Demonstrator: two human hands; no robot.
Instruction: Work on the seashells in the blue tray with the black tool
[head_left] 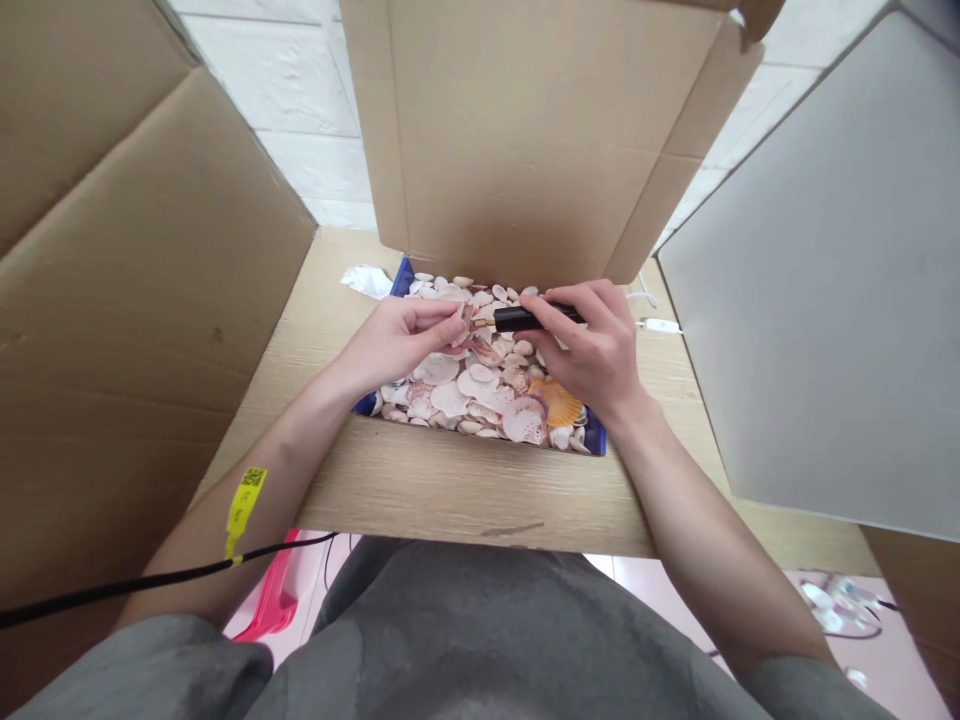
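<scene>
Over a blue-edged tray point(595, 437) full of seashells, my left hand point(420, 335) pinches a small pale shell point(466, 317) between thumb and fingers. My right hand point(592, 345) is wrapped round a black pen-shaped tool point(517, 318) with a brass-coloured tip. That tip points left and meets the held shell or sits very close to it; which one is too small to tell. Below my right hand, an orange fan shell point(556, 402) lies among white and pinkish shells.
Cardboard panels stand on the left point(150, 300) and behind the tray point(525, 130). A grey-white panel point(832, 300) rises on the right. Crumpled white plastic point(367, 281) lies behind my left hand. A white cable with an inline switch point(660, 326) is to the right. A black cable point(150, 578) crosses my left forearm.
</scene>
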